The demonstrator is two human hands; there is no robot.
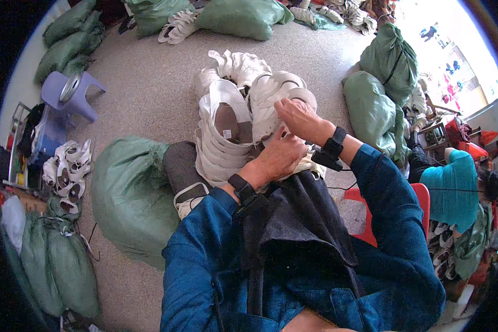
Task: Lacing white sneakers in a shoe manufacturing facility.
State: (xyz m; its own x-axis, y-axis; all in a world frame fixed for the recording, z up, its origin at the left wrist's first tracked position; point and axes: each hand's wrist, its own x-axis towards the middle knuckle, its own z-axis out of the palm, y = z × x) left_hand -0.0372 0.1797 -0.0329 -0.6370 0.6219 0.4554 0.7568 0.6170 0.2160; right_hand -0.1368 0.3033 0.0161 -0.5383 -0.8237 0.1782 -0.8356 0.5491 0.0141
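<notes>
My left hand (278, 157) and my right hand (303, 120) are close together above my lap, at the near right edge of a pile of white shoe uppers. Both have curled, closed fingers. Whatever lies between the fingertips is too small and covered to make out. Left of them, a nested stack of white shoe uppers (218, 157) curves toward me, the top one showing a brown inside with a small white label. More white uppers (268, 91) lie fanned just beyond my right hand, and another row (240, 63) sits farther back.
A bulging green sack (130, 193) sits by my left leg. More green sacks (371, 105) stand at right and along the far wall. A purple stool (72, 94) is at far left. A person in a teal top (454, 188) sits at right, near a red chair (420, 207).
</notes>
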